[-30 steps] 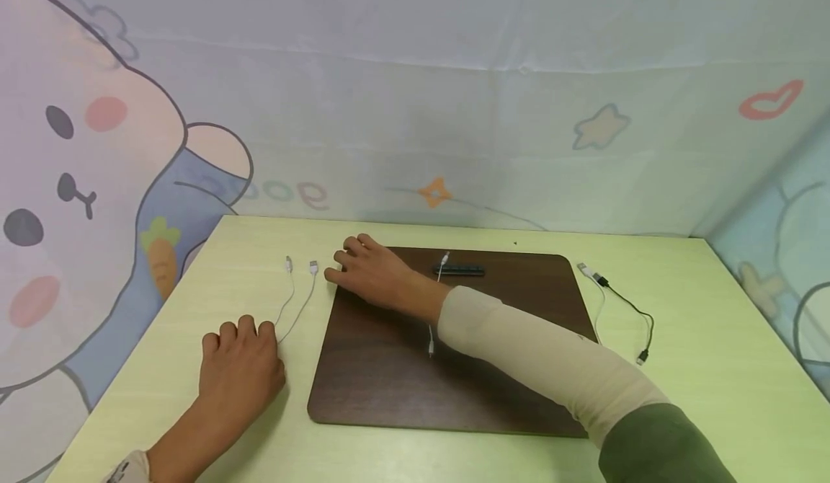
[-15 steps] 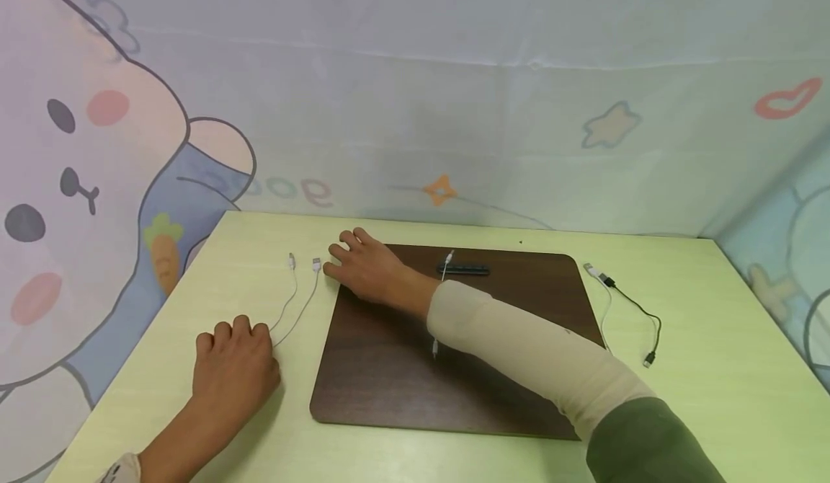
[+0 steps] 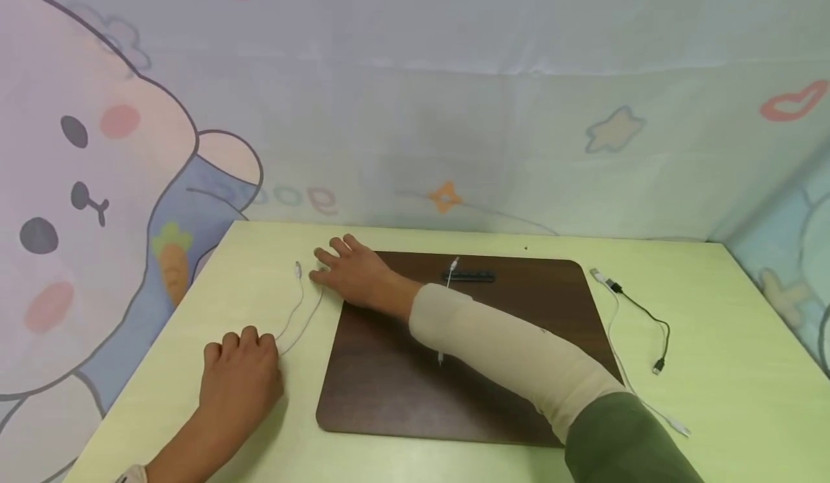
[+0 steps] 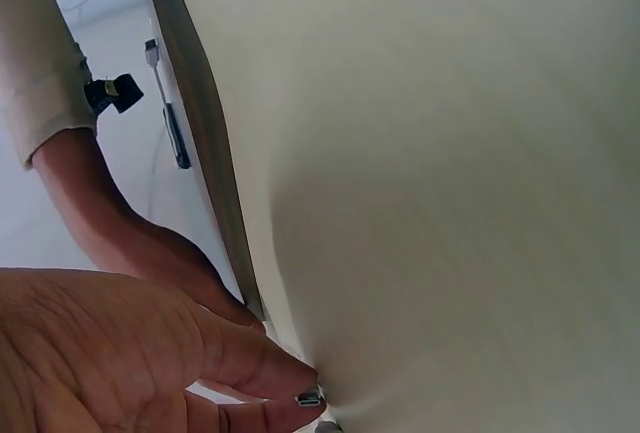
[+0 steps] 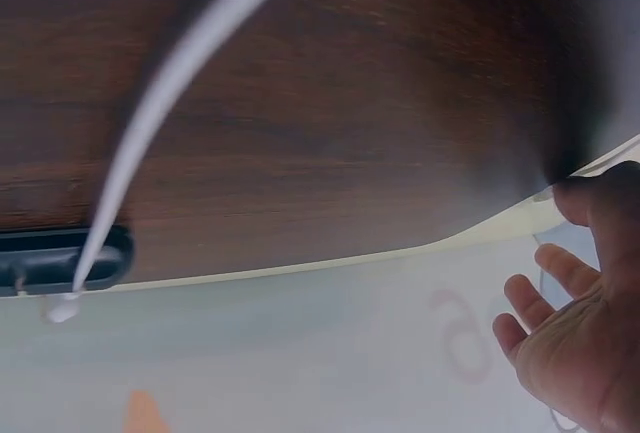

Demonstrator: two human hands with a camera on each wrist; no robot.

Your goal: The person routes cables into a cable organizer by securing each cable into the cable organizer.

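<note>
My left hand (image 3: 241, 375) is near the left of the table, its thumb and finger pinching a small metal-tipped plug (image 4: 308, 396) on a white charging cable. From it, white strands (image 3: 295, 313) run away; one ends in a small white plug (image 3: 298, 270) lying farther back. My right hand (image 3: 350, 270) reaches across to the board's far left corner, at the other strand's end. Its thumb-side finger covers the USB plug there, and I cannot tell whether it is pinched. The remaining fingers (image 5: 527, 301) are spread in the right wrist view.
The dark brown board (image 3: 382, 389) lies mid-table, bearing a black slotted strip (image 3: 470, 276) and a white cable (image 3: 454, 263) partly hidden by my right arm. To the right lie a black USB cable (image 3: 648, 315) and another white cable (image 3: 619, 357). A printed fabric backdrop (image 3: 415, 108) stands behind.
My right hand has moved left, over the USB plug that showed beside its fingertips. The right-hand white cable's near end has come out from behind my arm. My left hand stays put.
</note>
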